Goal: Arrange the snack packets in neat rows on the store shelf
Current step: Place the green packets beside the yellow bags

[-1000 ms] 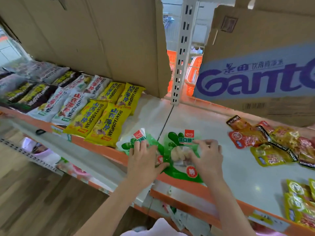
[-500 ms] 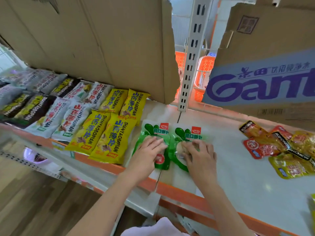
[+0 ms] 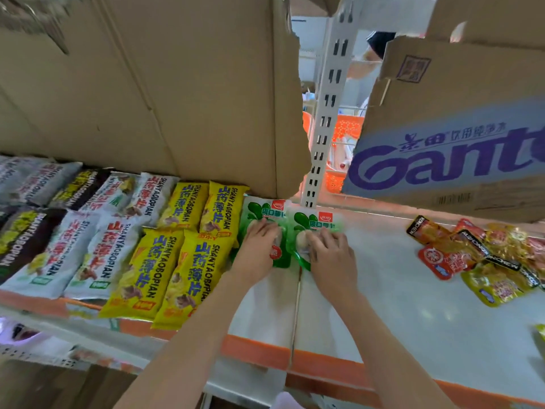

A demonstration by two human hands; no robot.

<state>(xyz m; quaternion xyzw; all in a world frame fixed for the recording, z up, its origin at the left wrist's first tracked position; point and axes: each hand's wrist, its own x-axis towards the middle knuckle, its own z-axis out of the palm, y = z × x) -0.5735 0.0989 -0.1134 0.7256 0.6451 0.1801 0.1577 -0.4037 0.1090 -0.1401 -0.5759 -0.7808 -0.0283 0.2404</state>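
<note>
A: Left side status?
B: Grey and black snack packets (image 3: 53, 231) fill the far left of the white shelf (image 3: 413, 305), 2 rows deep. Then 4 yellow packets (image 3: 188, 246), front pair overhanging the orange front edge (image 3: 259, 349).
A: Green ones?
B: 2 green packets side by side, flat, at the back. Left green packet (image 3: 262, 211) touches the back yellow packet. Right green packet (image 3: 318, 222) sits just past the shelf seam (image 3: 298, 290), below the slotted upright (image 3: 324, 113).
A: Hands?
B: Left hand (image 3: 259, 246) palm down on the left green packet, fingers extended, pressing, nothing gripped. Right hand (image 3: 333, 255) flat on the right one, fingers spread, same.
A: Room?
B: Bare shelf in front of both green packets down to the edge, and a wide bare strip right of the right hand. Loose red and gold packets (image 3: 486, 255) heaped far right. Cardboard boxes (image 3: 177, 84) hang low overhead.
</note>
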